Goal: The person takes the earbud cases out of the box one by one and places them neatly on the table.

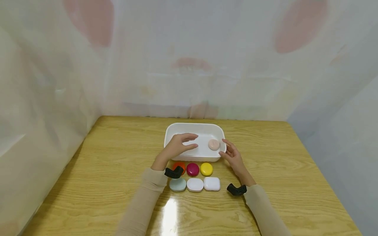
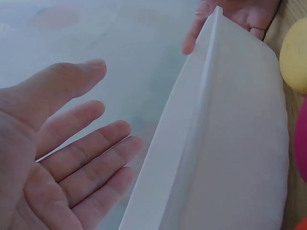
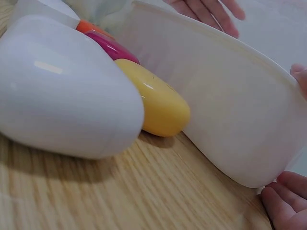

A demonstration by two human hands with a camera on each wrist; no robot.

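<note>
A white rectangular tub (image 1: pixel 200 158) with rounded corners stands on the table, a pale pink round case (image 1: pixel 214 144) lying inside near its right end. My left hand (image 1: pixel 178 146) hovers over the tub's left part, fingers extended and thumb apart, holding nothing. At the right end, my right hand (image 1: pixel 234 159) grips the tub, its thumb at the rim (image 3: pixel 298 72) and its other fingers (image 3: pixel 283 196) low against the outer wall. In front of the tub are an orange case (image 1: pixel 180 165), partly hidden by my left wrist, a magenta case (image 1: pixel 193 169) and a yellow case (image 1: pixel 206 169).
Nearer to me, a pale green case (image 1: pixel 178 185), a white oval case (image 1: pixel 195 185) and a squarer white case (image 1: pixel 212 184) form a second row. Black wrist mounts (image 1: pixel 237 189) sit by both sleeves. A pale patterned curtain (image 1: pixel 192 88) hangs behind the wooden table (image 1: pixel 124 150).
</note>
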